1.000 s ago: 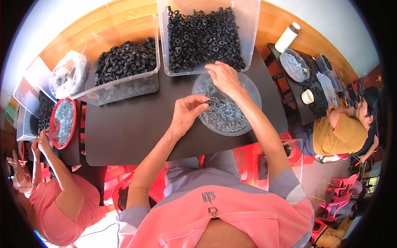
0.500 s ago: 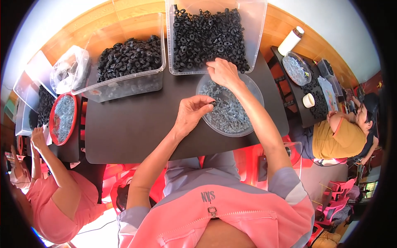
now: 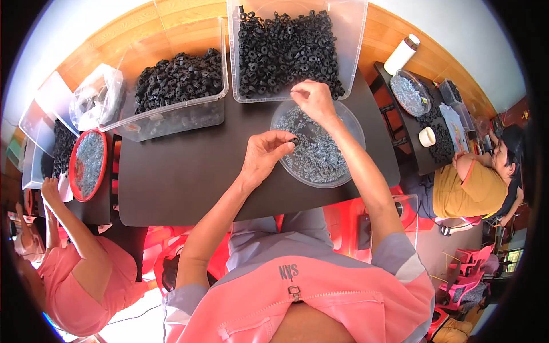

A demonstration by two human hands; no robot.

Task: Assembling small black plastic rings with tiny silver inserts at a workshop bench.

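My left hand is closed, thumb and forefinger pinching a small black ring-shaped part at the left rim of a round clear bowl. Many small, pale, shiny pieces lie in that bowl; they look like tiny coils, though too small to be sure. Above the bowl's far side, by the front edge of a clear plastic bin, is my right hand. Its fingers are pinched together, and whatever they hold does not show. Loose black ring-shaped parts fill the bin.
Left of that bin stands another clear bin heaped with black parts. Both rest on a dark table. A co-worker in pink sits at left beside a red-rimmed tray; another in yellow sits at right.
My right hand has drawn back slightly from the bin's black parts, toward me and to the right, its fingers now curled closer together. My left hand stays almost where it was, still pinching the part.
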